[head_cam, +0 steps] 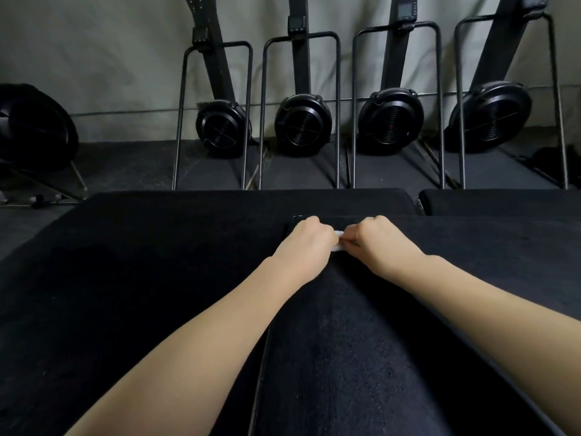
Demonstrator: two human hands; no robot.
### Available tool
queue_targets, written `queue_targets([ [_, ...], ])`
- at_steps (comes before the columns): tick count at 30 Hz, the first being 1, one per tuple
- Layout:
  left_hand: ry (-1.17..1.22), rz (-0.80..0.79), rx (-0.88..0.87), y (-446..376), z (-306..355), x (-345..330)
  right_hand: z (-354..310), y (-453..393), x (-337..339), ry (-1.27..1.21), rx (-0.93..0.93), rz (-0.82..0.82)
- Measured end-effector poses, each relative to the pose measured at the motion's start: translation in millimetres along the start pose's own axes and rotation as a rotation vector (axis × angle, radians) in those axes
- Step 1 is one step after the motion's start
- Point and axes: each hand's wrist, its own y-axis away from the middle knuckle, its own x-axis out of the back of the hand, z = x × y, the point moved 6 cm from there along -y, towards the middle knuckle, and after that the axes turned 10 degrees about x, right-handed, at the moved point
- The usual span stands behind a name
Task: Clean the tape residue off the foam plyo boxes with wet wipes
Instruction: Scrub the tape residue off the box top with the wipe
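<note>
A large black foam plyo box (157, 278) fills the lower view, its top surface dark and lightly textured. Both of my hands meet near its far middle. My left hand (306, 239) and my right hand (382, 240) each have curled fingers and pinch a small white wet wipe (339, 240) held between them, just over the box surface. Only a small strip of the wipe shows; the rest is hidden inside my fingers. A second black plyo box (503, 201) lies at the far right, separated by a narrow gap.
Several black rowing machines (303, 124) stand upright in metal frames against the grey wall behind the boxes. Another black fan-wheel machine (34, 130) sits at far left. Dark rubber floor (125, 165) runs between the boxes and the wall.
</note>
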Motion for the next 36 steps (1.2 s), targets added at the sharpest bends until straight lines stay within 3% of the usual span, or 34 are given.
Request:
queue_targets([
  [5,0.089,0.069,0.092,-38.4,-8.3,-1.2,30.1,-37.2,-8.1,0.094,-0.043,0.038],
  [8,0.154,0.006,0.147,-53.1,-9.1,-4.6,44.7,-51.0,-15.1,0.122,-0.054,0.048],
  [14,0.252,-0.052,0.189,-56.4,-15.6,-5.4,42.2,-40.9,-6.1,-0.074,-0.069,0.043],
  [21,0.200,-0.154,0.093,8.9,0.7,6.6,1.5,16.3,8.5,-0.141,0.002,-0.051],
  [25,0.097,-0.140,-0.045,67.3,19.5,15.3,-19.5,59.4,13.0,-0.172,0.134,-0.042],
  [29,0.122,-0.094,-0.021,74.8,24.2,20.2,-19.7,63.4,3.3,-0.090,0.164,-0.004],
  [36,0.021,-0.065,0.045,27.2,27.4,23.0,4.3,24.6,-4.8,-0.167,-0.064,0.008],
])
